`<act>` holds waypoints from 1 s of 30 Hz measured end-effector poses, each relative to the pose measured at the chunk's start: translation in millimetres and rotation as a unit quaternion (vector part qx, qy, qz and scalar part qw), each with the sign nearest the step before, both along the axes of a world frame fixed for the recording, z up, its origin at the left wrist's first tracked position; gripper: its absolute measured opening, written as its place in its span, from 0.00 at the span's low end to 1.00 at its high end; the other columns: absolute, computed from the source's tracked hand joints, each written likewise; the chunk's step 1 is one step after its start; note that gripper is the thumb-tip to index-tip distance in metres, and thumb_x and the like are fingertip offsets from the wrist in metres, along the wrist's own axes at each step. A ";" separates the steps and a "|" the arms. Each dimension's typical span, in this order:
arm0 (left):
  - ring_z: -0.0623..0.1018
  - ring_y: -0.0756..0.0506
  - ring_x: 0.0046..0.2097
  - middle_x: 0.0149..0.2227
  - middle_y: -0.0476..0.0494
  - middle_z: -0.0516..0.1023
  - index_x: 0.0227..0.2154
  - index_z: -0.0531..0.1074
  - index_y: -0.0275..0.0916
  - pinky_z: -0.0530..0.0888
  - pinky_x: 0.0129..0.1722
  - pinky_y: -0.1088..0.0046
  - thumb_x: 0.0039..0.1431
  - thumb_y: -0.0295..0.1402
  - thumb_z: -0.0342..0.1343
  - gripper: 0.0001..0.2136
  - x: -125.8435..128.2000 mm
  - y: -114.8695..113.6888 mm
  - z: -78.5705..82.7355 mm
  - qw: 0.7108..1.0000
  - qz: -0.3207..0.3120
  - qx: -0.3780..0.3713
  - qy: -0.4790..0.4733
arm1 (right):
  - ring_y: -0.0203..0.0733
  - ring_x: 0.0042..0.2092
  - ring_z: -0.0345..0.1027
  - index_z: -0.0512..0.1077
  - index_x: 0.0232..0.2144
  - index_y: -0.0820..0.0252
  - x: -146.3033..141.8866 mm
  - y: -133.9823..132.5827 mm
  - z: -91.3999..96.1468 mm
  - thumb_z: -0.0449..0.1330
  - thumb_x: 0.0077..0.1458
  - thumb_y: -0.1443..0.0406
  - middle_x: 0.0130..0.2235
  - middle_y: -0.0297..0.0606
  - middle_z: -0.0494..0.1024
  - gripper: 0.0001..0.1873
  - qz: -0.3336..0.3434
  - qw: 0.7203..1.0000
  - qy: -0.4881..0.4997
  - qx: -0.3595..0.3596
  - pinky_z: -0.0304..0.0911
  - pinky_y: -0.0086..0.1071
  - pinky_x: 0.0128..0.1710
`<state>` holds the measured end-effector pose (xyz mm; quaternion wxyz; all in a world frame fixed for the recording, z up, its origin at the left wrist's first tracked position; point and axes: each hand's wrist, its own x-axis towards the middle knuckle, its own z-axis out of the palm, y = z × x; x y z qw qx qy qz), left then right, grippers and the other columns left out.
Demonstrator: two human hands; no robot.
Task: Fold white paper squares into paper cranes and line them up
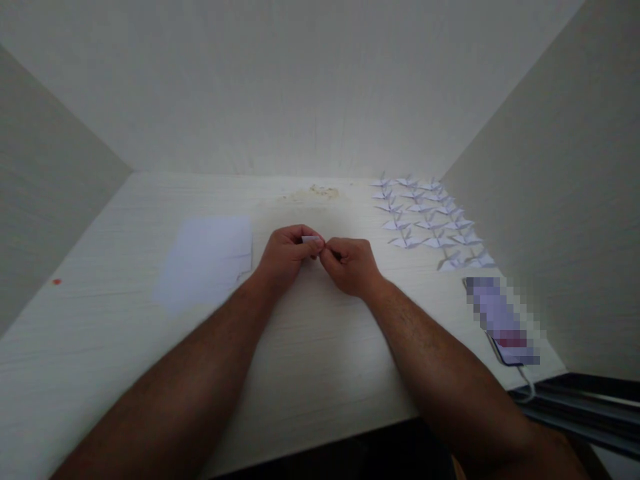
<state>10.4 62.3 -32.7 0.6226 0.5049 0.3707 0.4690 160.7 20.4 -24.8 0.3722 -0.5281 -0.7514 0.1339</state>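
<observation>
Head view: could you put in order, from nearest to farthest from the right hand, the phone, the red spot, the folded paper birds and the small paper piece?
From the right hand:
1. Small paper piece, in the left hand.
2. Folded paper birds, on the right.
3. Phone, farther right, nearer the camera.
4. Red spot, at far left.

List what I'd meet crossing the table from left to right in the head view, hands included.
Small orange-red spot, white paper, left hand, right hand, group of folded paper birds, phone with a blurred screen.
</observation>
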 end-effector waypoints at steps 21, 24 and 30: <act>0.64 0.55 0.21 0.18 0.53 0.69 0.19 0.69 0.37 0.59 0.21 0.76 0.43 0.36 0.70 0.14 3.6 2.5 -4.0 0.998 0.058 0.021 0.006 | 0.32 0.24 0.64 0.75 0.25 0.61 4.4 1.5 -1.7 0.56 0.60 0.57 0.23 0.33 0.76 0.17 0.007 0.982 0.133 -0.136 0.55 0.26 0.26; 0.65 0.54 0.21 0.18 0.52 0.70 0.19 0.70 0.37 0.60 0.22 0.76 0.44 0.38 0.70 0.14 3.3 1.9 -4.0 0.998 0.055 0.028 0.021 | 0.31 0.23 0.62 0.75 0.25 0.61 5.6 1.4 -1.4 0.57 0.59 0.58 0.22 0.33 0.75 0.16 0.006 0.974 0.162 -0.159 0.54 0.26 0.24; 0.71 0.52 0.24 0.23 0.49 0.74 0.23 0.73 0.37 0.66 0.25 0.74 0.47 0.37 0.68 0.11 4.4 -0.5 -3.4 1.000 0.001 0.015 -0.012 | 0.30 0.21 0.59 0.75 0.25 0.61 4.3 1.0 -3.8 0.58 0.59 0.52 0.20 0.32 0.74 0.20 0.001 0.957 0.218 -0.191 0.53 0.25 0.21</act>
